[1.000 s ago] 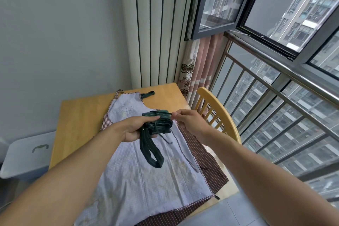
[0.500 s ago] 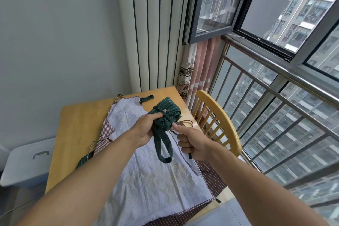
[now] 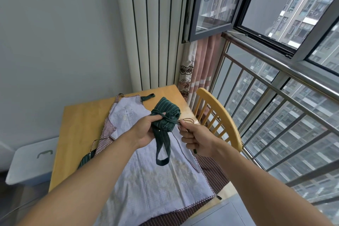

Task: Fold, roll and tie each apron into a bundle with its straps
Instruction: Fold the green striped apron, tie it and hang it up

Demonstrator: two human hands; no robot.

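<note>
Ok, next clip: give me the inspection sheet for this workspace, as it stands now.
Surface: wooden table, largely covered by aprons.
Job's things: green striped bundle held above the table, strap wound round it, a loop hanging below; checked apron spread flat; another striped apron under it.
Clutter: nothing seen.
Hands: left hand grips the bundle; right hand pinches the thin strap end beside it.
Cables: nothing seen.
Surroundings: yellow chair right of table, white bin left, radiator, curtain, open window, railing.
</note>
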